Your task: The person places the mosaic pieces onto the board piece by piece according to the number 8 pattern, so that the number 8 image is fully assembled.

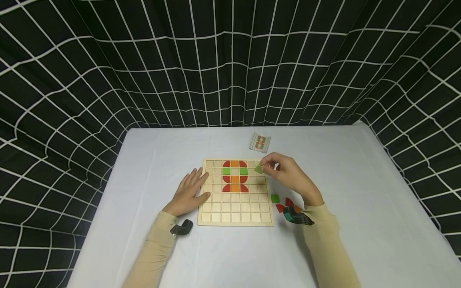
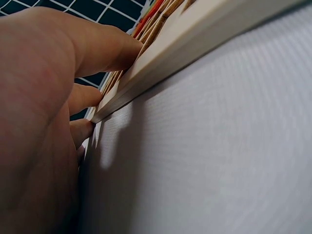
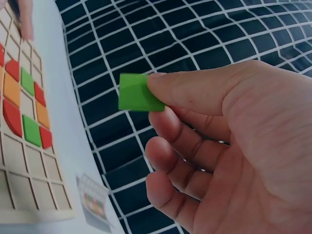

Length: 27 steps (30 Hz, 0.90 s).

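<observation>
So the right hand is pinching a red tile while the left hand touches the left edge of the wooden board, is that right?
Not quite: the right hand is pinching a green tile, not a red one, as the right wrist view shows. The left hand does touch the left edge of the wooden board.

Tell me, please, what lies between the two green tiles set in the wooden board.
A bare cell of the wooden board lies between the left green tile and the right green tile, as the head view shows.
</observation>
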Tool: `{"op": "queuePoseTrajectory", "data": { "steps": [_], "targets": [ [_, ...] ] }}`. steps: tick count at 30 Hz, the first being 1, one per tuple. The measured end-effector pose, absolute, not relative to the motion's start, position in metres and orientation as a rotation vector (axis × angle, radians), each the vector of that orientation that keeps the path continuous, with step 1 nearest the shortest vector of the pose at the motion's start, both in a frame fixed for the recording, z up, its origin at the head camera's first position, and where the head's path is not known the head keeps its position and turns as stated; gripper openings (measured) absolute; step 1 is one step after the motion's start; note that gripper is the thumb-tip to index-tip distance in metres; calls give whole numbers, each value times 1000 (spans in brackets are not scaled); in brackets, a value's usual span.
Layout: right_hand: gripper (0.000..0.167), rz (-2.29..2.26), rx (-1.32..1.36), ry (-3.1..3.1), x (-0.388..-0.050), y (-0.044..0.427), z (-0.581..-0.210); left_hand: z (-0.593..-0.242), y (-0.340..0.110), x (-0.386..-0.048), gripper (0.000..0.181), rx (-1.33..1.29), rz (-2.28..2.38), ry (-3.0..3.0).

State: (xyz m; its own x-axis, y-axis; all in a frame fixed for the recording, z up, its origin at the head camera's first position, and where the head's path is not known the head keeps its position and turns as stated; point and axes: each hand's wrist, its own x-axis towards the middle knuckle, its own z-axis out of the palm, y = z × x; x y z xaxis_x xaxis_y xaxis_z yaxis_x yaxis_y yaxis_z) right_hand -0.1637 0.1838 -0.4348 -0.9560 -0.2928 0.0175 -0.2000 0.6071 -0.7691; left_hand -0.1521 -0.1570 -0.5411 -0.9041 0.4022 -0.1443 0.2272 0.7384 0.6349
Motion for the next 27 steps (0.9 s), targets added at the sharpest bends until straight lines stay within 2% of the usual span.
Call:
{"op": "queuePoseTrajectory", "data": {
  "steps": [14,27],
  "targets": [
    [5,-1240,-504,2663,-163,170,-455,-540,-154,-149,75,504,929,2647],
    [5,-1158,-535,2668,-163,162,-454,-541,-158,-152,74,548,911,2685]
  ]
}}
